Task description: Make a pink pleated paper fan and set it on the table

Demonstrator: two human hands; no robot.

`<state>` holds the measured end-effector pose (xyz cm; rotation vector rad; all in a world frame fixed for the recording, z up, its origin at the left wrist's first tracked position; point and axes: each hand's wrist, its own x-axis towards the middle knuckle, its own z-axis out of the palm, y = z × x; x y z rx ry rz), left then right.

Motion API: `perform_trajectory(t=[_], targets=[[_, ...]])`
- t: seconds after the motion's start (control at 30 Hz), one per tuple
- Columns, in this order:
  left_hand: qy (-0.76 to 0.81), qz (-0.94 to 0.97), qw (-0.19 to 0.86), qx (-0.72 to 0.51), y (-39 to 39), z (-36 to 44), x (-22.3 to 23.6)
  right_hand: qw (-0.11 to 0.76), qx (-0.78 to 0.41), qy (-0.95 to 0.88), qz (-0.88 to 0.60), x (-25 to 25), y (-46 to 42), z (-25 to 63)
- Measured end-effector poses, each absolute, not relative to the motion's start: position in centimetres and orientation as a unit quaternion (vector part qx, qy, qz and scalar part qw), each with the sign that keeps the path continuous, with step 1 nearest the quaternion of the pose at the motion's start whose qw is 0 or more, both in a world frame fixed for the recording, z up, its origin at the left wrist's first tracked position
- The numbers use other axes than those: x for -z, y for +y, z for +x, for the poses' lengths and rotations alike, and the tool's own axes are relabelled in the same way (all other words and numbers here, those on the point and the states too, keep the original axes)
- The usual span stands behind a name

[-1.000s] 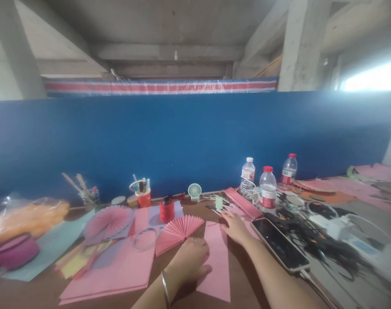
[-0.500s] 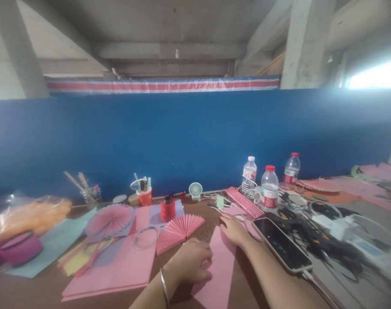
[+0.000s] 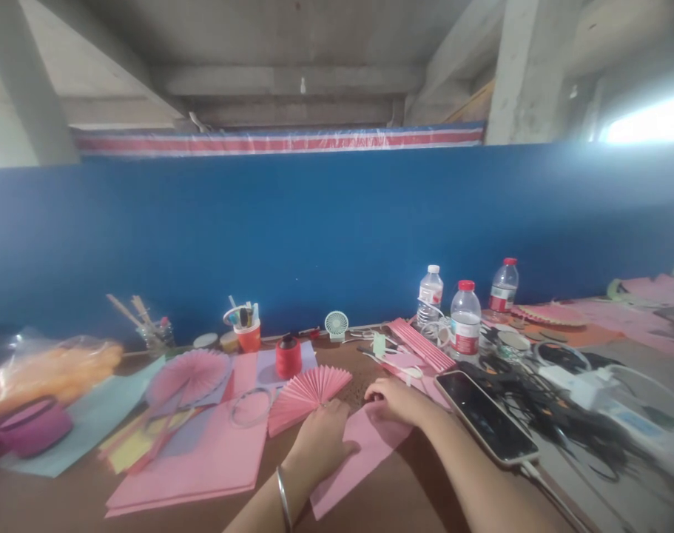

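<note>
A sheet of pink paper (image 3: 364, 455) lies at a slant on the brown table between my hands. My left hand (image 3: 321, 443), with a silver bangle at the wrist, holds its left edge, the thumb resting on top. At the far edge, my right hand (image 3: 397, 403) has its fingers bent around the paper; their tips are partly hidden. Just beyond my left hand sits a pleated pink paper fan (image 3: 308, 396). A strip of folded pink paper (image 3: 422, 344) rests past my right hand.
To the left are stacked pink sheets (image 3: 203, 466), a pleated rosette (image 3: 189, 376) and a tape roll (image 3: 34, 427). A red thread spool (image 3: 288, 357) and small fan (image 3: 337, 324) stand behind. On the right are a phone (image 3: 486, 414), tangled cables (image 3: 558, 414) and bottles (image 3: 465, 318).
The pink sheet has turned, its near end swinging left and its far edge now under my right fingers. My left hand has moved forward toward the pleated fan; my right hand has drawn slightly nearer.
</note>
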<state>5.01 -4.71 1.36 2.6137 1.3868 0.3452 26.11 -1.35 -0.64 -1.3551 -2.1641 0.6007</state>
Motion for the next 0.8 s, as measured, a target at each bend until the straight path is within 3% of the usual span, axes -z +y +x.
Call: perform_trajectory(t=[0.23,0.53,0.63,0.8], targets=[[0.481,0.847,0.152,-0.166,-3.6,4.6,-0.6,0.322,-0.264,-0.758,-0.503,0.3,-1.4,25.8],[0.486,0.749,0.313,-0.325,-1.6,4.0,-0.1,0.544,-0.197,-0.595,-0.558,0.4,0.3,27.0],[0.482,0.705,0.357,-0.377,-0.9,4.0,0.4,0.557,-0.191,-0.558,-0.585,1.0,0.8,27.3],[0.468,0.612,0.432,-0.47,-0.6,4.0,0.6,0.505,-0.161,-0.58,-0.619,1.8,0.4,26.5]])
